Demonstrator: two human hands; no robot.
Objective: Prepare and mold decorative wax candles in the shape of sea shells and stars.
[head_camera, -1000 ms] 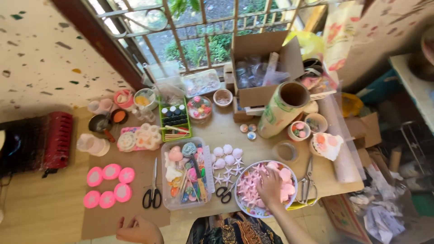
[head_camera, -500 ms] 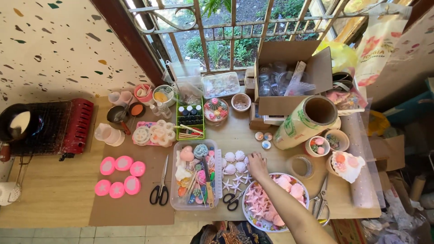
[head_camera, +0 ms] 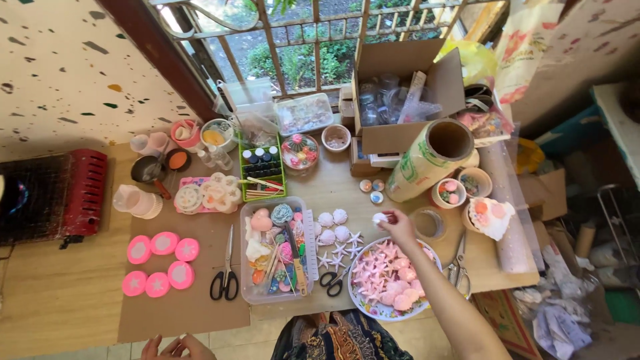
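Right hand (head_camera: 398, 225) pinches a white shell (head_camera: 379, 217) above the plate's (head_camera: 360, 301) far rim.

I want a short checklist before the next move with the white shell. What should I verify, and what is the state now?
1. Shell held: right hand pinches a white shell at the fingertips. Ok.
2. Grip firmness: cannot tell.
3. Plate of pink pieces lies below the forearm, flat on the table. Ok.
4. White shells on the table lie apart from the hand. Ok.
5. Left hand is free, at the near edge. Ok.
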